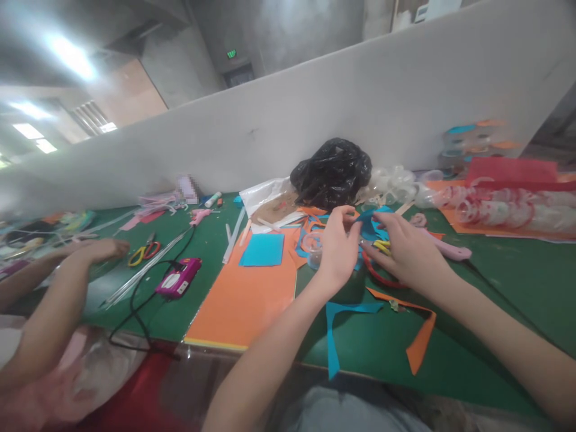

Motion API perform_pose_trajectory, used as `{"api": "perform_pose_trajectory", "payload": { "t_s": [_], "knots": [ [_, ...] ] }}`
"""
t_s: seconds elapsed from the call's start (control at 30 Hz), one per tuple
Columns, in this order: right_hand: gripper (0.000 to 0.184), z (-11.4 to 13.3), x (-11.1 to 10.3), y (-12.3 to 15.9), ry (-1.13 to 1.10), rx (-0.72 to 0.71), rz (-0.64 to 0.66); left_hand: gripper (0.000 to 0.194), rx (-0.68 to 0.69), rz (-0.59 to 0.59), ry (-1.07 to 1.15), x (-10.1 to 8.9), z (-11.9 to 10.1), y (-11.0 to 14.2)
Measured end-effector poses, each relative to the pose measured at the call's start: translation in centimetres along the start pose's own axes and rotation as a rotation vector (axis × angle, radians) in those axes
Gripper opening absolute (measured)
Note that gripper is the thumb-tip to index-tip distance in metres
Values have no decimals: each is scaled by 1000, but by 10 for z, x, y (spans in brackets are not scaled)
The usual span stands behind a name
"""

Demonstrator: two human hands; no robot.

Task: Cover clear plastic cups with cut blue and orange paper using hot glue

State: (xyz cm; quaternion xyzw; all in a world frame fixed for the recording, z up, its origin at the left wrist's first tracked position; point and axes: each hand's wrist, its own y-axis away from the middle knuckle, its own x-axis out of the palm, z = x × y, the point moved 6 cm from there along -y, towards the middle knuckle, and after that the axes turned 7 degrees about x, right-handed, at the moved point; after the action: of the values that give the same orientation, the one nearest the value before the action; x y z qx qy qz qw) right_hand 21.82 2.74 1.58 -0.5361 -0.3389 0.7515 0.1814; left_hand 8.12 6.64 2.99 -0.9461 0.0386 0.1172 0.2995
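At the table's (508, 264) near edge lies a blue scrap (332, 336); an orange scrap (423, 336) sits beside it. Left hand (339, 246) and right hand (400, 246), fingers narrowed, hold a blue piece (369, 225) between them. Clear cup (314, 258) just beside the left hand; contents cannot be told. Open surface shows beyond the right forearm, crossed by a cable (499, 293). Farther: black bag (333, 171), contents hidden; red-ringed cups (495, 210) in rows.
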Motion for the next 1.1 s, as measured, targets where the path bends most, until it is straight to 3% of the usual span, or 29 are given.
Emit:
{"api": "perform_pose_trajectory", "payload": {
  "t_s": [0.13, 0.27, 0.6, 0.8, 0.87, 0.97, 1.1],
  "knots": [
    [41, -3, -1, 1, 51, -61, -40, 19, -40, 21, 78, 5, -1, 2],
    [45, -5, 1, 1, 69, -88, -12, 16, -61, 39, 122, 7, -4, 2],
    [51, -7, 4, -2, 22, -30, 49, 11, -96, 25, 258, 10, 0, 0],
    [48, -2, -13, -2, -33, -28, -122, 14, -89, 7, 232, 5, -4, 1],
    [42, 0, -19, -2, -46, -42, -172, 15, -91, 5, 224, 4, -4, 0],
    [25, 1, -18, -2, -40, -63, -136, 19, -106, 7, 233, 4, -4, 0],
    [25, 1, -14, -3, -68, -81, -101, 32, -132, 16, 320, 7, -6, 1]
  ]
}}
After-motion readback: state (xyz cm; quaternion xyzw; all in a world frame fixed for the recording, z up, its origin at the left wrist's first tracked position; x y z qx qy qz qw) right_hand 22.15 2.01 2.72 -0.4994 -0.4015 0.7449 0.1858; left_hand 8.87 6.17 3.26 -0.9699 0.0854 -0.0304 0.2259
